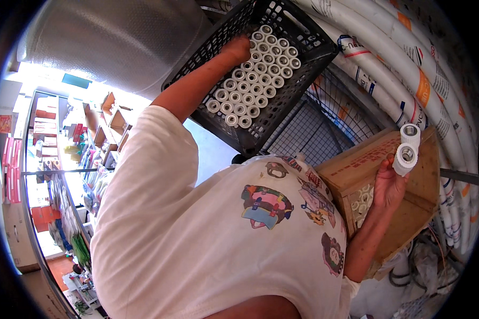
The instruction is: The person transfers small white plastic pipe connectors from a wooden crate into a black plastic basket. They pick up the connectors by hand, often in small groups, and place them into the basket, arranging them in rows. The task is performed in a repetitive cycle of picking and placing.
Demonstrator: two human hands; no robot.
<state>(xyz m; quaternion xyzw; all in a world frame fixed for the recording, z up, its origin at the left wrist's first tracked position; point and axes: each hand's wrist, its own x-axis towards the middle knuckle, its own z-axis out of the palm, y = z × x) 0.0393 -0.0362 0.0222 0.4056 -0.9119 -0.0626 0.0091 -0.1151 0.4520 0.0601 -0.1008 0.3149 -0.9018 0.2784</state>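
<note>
Inside a black plastic crate (308, 72), many white threaded pipe fittings (248, 98) stand upright in close rows, their round openings facing up. My left hand (237, 49) reaches over the crate's left side, its curled fingers against the far left edge of the rows. Whatever those fingers grip is hidden. On the right, my right hand (390, 183) is closed around two white threaded pipe fittings (407, 154) with metal-looking inner threads, one beyond the other. It holds them up above an open cardboard box (364, 159), where more white fittings (362, 199) lie loose.
Long white pipes (383, 58) curve along the right and far side. A dark wire mesh basket (306, 127) is between crate and box. A big silvery roll (117, 42) stands far left; shelves of goods (45, 154) line the left. Clear plastic bags (410, 271) lie at lower right.
</note>
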